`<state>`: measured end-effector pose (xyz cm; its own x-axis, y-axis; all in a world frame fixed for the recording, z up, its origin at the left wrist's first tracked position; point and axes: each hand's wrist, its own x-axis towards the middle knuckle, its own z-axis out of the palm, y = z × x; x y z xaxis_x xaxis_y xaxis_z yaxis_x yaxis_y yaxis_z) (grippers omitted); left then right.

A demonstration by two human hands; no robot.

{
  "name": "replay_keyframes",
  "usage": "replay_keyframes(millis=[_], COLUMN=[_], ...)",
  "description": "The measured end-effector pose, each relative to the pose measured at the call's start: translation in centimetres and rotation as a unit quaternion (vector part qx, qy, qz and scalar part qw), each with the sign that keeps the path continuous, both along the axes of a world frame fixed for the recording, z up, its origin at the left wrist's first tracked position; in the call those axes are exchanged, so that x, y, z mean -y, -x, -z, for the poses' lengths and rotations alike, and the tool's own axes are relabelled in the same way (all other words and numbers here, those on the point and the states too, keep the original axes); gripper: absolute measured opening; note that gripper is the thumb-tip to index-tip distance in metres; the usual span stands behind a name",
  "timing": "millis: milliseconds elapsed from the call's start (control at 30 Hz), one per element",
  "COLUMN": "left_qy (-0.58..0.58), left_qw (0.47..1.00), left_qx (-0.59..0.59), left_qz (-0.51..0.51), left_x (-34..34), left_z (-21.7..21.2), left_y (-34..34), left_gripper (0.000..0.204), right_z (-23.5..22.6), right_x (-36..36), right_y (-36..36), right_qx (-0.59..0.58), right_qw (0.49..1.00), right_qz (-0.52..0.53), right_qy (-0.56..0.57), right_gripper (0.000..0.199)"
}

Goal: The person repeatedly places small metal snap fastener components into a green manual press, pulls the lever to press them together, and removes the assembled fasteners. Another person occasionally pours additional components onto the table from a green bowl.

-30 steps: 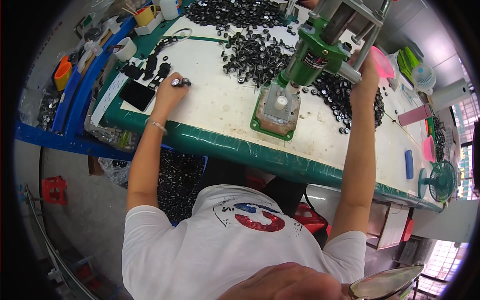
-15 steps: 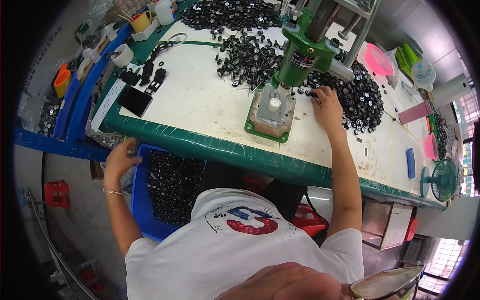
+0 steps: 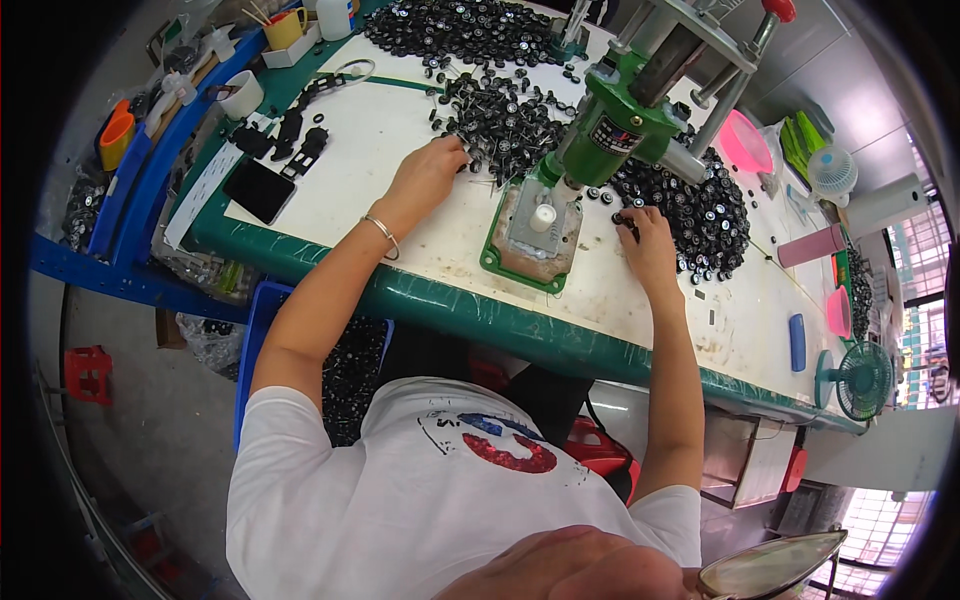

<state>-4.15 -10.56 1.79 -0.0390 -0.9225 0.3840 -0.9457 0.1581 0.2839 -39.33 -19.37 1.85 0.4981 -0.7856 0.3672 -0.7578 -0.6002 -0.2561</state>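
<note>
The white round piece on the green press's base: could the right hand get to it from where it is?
Probably yes: only a strip of white tabletop seems to lie between the right hand and the green press's base, leaving the white round piece open from that side.

Left hand (image 3: 428, 176), right hand (image 3: 648, 242), well apart

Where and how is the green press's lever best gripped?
Probably by the red knob at its upper end, coming from the right with the right hand: the knob caps the lever, which slants outward on that side of the press.
</note>
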Motion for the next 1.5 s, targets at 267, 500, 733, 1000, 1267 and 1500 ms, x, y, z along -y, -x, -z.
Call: replay_keyframes(millis=[267, 500, 733, 1000, 1267, 1500], left_qy=[-0.010, -0.037, -0.076, -0.045, -0.021, -0.059], left_qw=[0.978, 0.872, 0.796, 0.788, 0.778, 0.699], left_qx=[-0.201, -0.486, -0.601, -0.604, -0.606, -0.679], left_qz=[-0.063, -0.045, 0.022, 0.109, 0.167, 0.217], left_x=[-1.6, -2.6, -2.7, -2.4, -0.7, 0.5], left_z=[2.2, 3.2, 1.2, -1.0, -2.0, -0.7], left_y=[-0.9, 0.2, 2.9, 6.7, 10.0, 10.1], left_gripper=[0.019, 0.008, 0.016, 0.016, 0.010, 0.006], right_z=[-1.0, -2.1, -5.3, -5.3, -4.7, -12.7], right_x=[0.5, -0.5, -5.8, -5.9, -4.6, -0.2], right_y=[-1.0, -2.9, -7.9, -8.4, -5.8, -2.2], right_qx=[-0.023, 0.130, 0.147, 0.157, 0.303, 0.506], right_qw=[0.999, 0.990, 0.967, 0.954, 0.924, 0.816], right_qz=[0.011, -0.033, -0.145, -0.100, -0.083, -0.038], right_qy=[-0.020, -0.053, -0.150, -0.233, -0.219, -0.276], right_gripper=[0.020, 0.021, 0.025, 0.029, 0.047, 0.034])
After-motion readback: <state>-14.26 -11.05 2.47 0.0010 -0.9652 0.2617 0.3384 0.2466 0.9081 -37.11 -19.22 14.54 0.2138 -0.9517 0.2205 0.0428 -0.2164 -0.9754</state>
